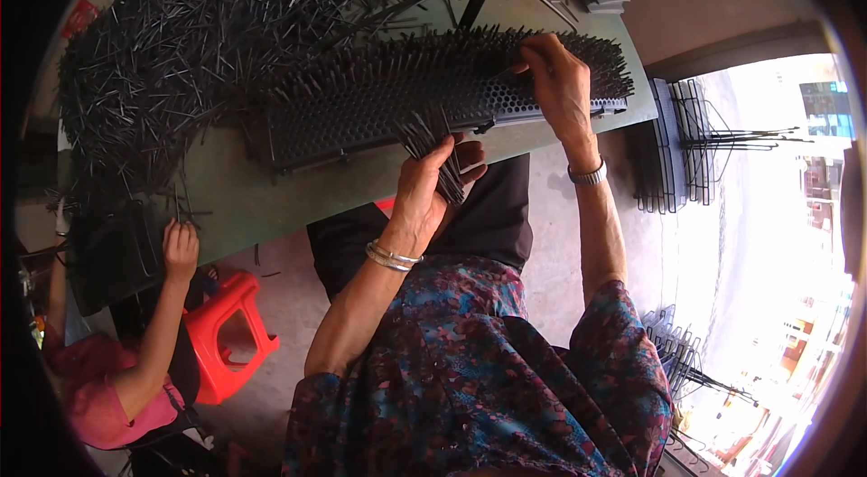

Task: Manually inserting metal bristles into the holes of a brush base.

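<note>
While sticks strew table, doorway's unclear.

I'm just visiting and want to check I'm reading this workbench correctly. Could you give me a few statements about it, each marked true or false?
1. The left hand holds a bundle of thin black sticks. True.
2. The right hand hangs below the table. False: it is over the perforated black board, among upright black sticks.
3. Every hole in the board is filled. False: many toward its near edge are bare.
4. Silver bangles circle the left wrist. True.
5. The stool at the lower left is red. True.
6. Nobody else is at the table. False: a co-worker's hand is at its near edge, to the left.
</note>
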Demonstrator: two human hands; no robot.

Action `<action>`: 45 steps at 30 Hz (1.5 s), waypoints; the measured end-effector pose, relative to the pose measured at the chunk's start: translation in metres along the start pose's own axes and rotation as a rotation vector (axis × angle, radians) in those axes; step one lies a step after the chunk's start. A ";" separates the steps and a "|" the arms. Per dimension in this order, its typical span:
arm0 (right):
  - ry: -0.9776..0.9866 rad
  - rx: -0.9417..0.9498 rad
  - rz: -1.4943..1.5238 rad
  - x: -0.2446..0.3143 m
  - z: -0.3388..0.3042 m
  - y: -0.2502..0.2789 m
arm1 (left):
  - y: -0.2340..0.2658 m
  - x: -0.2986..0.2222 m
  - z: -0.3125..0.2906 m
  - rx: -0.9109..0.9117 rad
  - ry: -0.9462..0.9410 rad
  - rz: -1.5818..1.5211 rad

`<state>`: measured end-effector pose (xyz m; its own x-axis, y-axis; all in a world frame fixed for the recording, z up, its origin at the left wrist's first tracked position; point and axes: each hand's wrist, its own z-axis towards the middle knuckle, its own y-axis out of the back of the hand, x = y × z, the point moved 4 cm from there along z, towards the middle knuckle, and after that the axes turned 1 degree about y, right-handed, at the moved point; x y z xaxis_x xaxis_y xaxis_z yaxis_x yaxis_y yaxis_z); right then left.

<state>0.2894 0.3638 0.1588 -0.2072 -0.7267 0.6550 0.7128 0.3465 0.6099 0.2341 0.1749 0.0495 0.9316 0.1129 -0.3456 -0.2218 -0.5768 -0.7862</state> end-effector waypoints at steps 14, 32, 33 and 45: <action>0.103 0.111 -0.170 -0.001 0.006 -0.014 | 0.003 0.001 -0.007 -0.054 0.053 0.044; 0.115 -0.141 -0.467 -0.002 -0.011 -0.025 | -0.002 0.004 -0.014 -0.009 -0.032 0.149; 0.124 -0.177 -0.498 -0.001 -0.013 -0.023 | -0.003 0.005 -0.015 -0.014 -0.039 0.151; 0.113 -0.159 -0.496 0.014 -0.024 -0.025 | -0.008 0.002 -0.019 -0.017 -0.057 0.174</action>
<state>0.2850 0.3306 0.1423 -0.4777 -0.8428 0.2479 0.6423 -0.1425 0.7531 0.2434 0.1642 0.0650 0.8616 0.0551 -0.5046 -0.3733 -0.6048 -0.7035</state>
